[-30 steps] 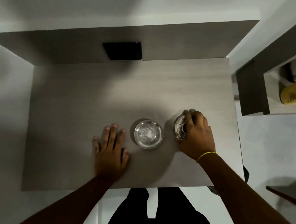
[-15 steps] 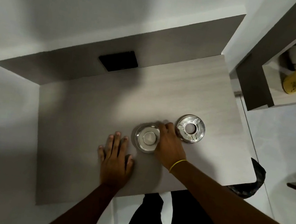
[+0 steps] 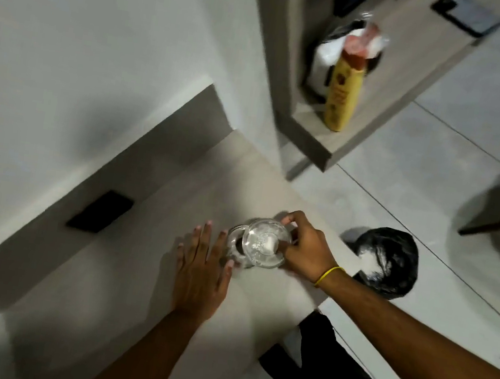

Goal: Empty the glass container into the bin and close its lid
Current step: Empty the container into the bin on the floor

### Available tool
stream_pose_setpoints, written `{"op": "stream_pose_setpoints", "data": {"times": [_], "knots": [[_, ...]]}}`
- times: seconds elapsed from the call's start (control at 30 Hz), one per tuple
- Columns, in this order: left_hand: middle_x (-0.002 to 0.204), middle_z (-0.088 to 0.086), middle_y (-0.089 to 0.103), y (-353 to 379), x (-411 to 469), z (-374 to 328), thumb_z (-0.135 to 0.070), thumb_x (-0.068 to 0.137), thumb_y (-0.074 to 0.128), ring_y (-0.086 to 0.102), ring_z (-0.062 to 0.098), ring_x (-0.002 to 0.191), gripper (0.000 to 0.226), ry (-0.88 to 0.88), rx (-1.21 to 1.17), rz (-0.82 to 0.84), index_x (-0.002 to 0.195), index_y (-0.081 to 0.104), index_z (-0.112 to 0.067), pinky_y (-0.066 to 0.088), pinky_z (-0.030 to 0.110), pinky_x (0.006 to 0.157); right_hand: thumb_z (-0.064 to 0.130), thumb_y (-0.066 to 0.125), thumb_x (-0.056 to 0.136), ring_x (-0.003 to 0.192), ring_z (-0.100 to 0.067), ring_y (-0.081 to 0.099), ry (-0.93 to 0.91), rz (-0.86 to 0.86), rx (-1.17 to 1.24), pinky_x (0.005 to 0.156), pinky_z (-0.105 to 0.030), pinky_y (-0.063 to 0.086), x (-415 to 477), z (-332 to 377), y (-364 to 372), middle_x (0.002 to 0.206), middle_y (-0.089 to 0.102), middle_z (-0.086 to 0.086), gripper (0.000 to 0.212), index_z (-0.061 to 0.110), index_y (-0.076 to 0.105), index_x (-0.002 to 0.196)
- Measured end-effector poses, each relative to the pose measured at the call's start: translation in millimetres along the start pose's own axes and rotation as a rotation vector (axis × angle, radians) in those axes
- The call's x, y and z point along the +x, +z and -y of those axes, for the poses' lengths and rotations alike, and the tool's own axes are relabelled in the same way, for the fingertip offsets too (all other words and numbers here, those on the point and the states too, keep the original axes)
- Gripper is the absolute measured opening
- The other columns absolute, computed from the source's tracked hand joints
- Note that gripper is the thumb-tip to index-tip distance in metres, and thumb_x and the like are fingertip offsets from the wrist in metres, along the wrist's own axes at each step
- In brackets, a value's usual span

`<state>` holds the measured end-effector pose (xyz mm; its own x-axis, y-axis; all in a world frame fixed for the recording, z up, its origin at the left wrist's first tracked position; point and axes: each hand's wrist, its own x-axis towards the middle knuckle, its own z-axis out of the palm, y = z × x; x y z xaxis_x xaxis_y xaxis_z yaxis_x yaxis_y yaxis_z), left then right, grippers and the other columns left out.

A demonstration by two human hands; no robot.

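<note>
A pale wood desk point(image 3: 118, 267) meets grey floor tiles. The right hand point(image 3: 308, 247) grips the glass container point(image 3: 263, 244) by its rim near the desk's 3 o'clock edge; the left hand point(image 3: 200, 270) lies flat and empty. Glass: rigid, smooth, breakable, probably slippery. The black-lined bin point(image 3: 394, 261) stands at 3 o'clock.

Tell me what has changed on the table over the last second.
The right hand let go of the lid, moved left to the glass container and took hold of it; it now holds it tilted in front of the lid, which it had set down on the table. The view swung right, bringing the black-lined bin into sight. The left hand stayed flat on the table.
</note>
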<state>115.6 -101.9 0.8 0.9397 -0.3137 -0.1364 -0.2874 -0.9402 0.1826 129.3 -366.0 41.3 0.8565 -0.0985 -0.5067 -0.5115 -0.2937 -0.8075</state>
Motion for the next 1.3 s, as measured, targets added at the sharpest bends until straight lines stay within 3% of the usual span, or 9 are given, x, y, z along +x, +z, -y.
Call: {"op": "stream_pose_setpoints", "data": {"times": [0.1, 0.23, 0.5, 0.6, 0.7, 0.87, 0.93, 1.07, 1.3], "knots": [[0.181, 0.012, 0.023, 4, 45, -61, -0.05, 0.108, 0.042, 0.02, 0.035, 0.167, 0.067, 0.148, -0.048, 0.023, 0.17, 0.026, -0.029, 0.03, 0.068, 0.129, -0.007, 0.063, 0.079, 0.048, -0.043, 0.07, 0.105, -0.121, 0.22, 0.044, -0.038, 0.052, -2, -33, -67, 0.082, 0.071, -0.027, 0.048, 0.034, 0.053, 0.103], [0.183, 0.011, 0.018, 24, 75, -143, -0.047, 0.109, 0.045, 0.022, 0.035, 0.167, 0.07, 0.347, -0.017, 0.056, 0.172, 0.023, -0.026, 0.033, 0.065, 0.127, -0.016, 0.06, 0.078, 0.043, -0.034, 0.062, 0.175, -0.323, 0.312, 0.042, -0.039, 0.054, -9, -92, -145, 0.081, 0.068, -0.039, 0.053, 0.019, 0.052, 0.117], [0.186, 0.001, 0.002, 86, 100, -233, -0.057, 0.109, 0.04, 0.001, 0.023, 0.171, 0.073, 0.644, 0.113, 0.213, 0.173, 0.013, -0.034, 0.021, 0.066, 0.132, -0.001, 0.06, 0.072, 0.065, -0.044, 0.07, 0.274, -0.646, 0.13, 0.069, -0.058, 0.063, -24, -235, -218, 0.075, 0.071, -0.022, 0.07, 0.04, 0.045, 0.127], [0.183, 0.004, 0.019, 97, 108, -235, -0.061, 0.107, 0.043, 0.013, 0.028, 0.17, 0.072, 0.667, 0.178, 0.239, 0.17, 0.031, -0.03, 0.024, 0.07, 0.129, 0.001, 0.058, 0.071, 0.076, -0.045, 0.067, 0.23, -0.627, -0.047, 0.076, -0.053, 0.06, -15, -270, -216, 0.074, 0.066, -0.012, 0.082, 0.038, 0.04, 0.141], [0.18, 0.001, 0.031, 97, 109, -231, -0.057, 0.104, 0.047, 0.021, 0.028, 0.168, 0.069, 0.684, 0.192, 0.222, 0.165, 0.042, -0.027, 0.028, 0.068, 0.126, 0.005, 0.061, 0.076, 0.089, -0.049, 0.065, 0.135, -0.59, -0.281, 0.08, -0.052, 0.057, 5, -297, -210, 0.102, 0.067, -0.015, 0.091, 0.037, 0.029, 0.155], [0.177, -0.005, 0.036, 99, 110, -230, -0.056, 0.105, 0.042, 0.021, 0.023, 0.168, 0.067, 0.68, 0.189, 0.244, 0.166, 0.041, -0.028, 0.035, 0.063, 0.126, 0.022, 0.034, 0.088, 0.062, -0.048, 0.063, -0.09, -0.477, -0.654, 0.054, -0.042, 0.042, 57, -363, -187, 0.122, 0.056, -0.025, 0.077, 0.037, 0.025, 0.164], [0.172, -0.005, 0.044, 98, 111, -229, -0.056, 0.105, 0.04, 0.029, 0.023, 0.166, 0.063, 0.684, 0.213, 0.253, 0.16, 0.052, -0.027, 0.041, 0.063, 0.121, 0.013, 0.037, 0.089, 0.055, -0.043, 0.061, -0.19, -0.42, -0.748, 0.048, -0.039, 0.039, 76, -389, -178, 0.116, 0.057, -0.027, 0.076, 0.038, 0.029, 0.161], [0.166, -0.007, 0.053, 99, 110, -228, -0.052, 0.105, 0.042, 0.04, 0.022, 0.16, 0.053, 0.705, 0.252, 0.207, 0.144, 0.067, -0.027, 0.038, 0.055, 0.118, 0.008, 0.069, 0.091, 0.05, -0.031, 0.044, -0.219, -0.313, -0.874, 0.042, -0.039, 0.047, 118, -451, -169, 0.11, 0.052, -0.023, 0.09, 0.045, 0.023, 0.159], [0.155, -0.011, 0.063, 104, 110, -224, -0.048, 0.104, 0.046, 0.049, 0.021, 0.154, 0.043, 0.71, 0.179, 0.175, 0.127, 0.077, -0.029, 0.038, 0.05, 0.113, 0.013, 0.052, 0.098, 0.059, -0.042, 0.064, -0.164, -0.154, -1.054, 0.056, -0.049, 0.059, 161, -501, -158, 0.123, 0.048, -0.029, 0.068, 0.028, 0.034, 0.161]]}}
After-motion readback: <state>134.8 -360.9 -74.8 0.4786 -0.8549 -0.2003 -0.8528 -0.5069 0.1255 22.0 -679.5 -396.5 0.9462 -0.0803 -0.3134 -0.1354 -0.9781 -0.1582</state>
